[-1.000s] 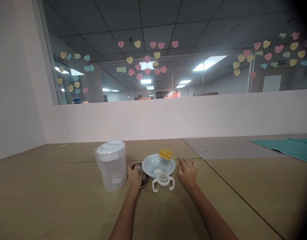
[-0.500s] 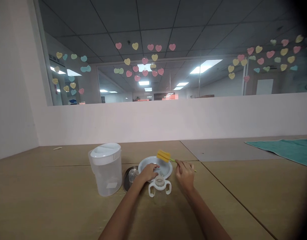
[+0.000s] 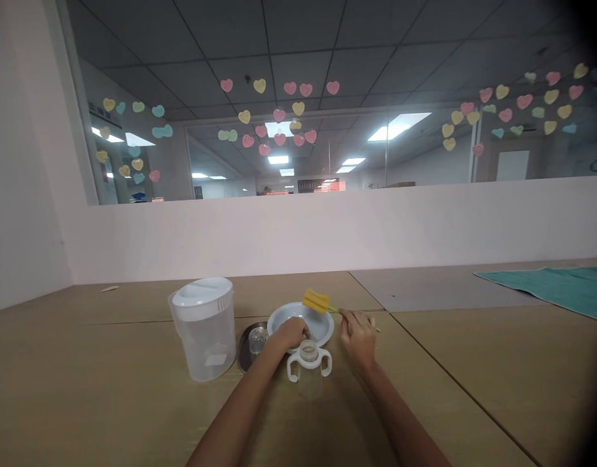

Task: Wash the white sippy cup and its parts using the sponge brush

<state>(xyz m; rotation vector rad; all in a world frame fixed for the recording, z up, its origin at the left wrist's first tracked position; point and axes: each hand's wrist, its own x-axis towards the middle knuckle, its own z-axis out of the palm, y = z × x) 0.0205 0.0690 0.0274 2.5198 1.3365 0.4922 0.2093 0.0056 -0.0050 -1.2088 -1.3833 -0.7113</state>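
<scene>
My right hand (image 3: 359, 335) grips the thin green handle of a bottle brush. The brush's yellow sponge head (image 3: 316, 301) hangs over the far rim of a white bowl (image 3: 275, 319). Inside the bowl is my left hand (image 3: 293, 332), its fingers drawn together in a pinch near a small clear piece that I cannot make out. A clear baby bottle (image 3: 310, 383) with a white two-handled ring (image 3: 309, 359) stands upright and uncapped just in front of the bowl, between my forearms.
Left of the bowl, a round metal dish (image 3: 244, 352) holds a clear cap (image 3: 257, 340). A lidded translucent pitcher (image 3: 207, 344) stands farther left. A teal cloth (image 3: 561, 290) lies at the far right, and a small flat stick (image 3: 110, 288) at the back left. Behind the table rises a wall (image 3: 279, 240).
The fingers of my left hand have gone from spread over the bowl to closed together inside it. My right hand and the brush have hardly moved.
</scene>
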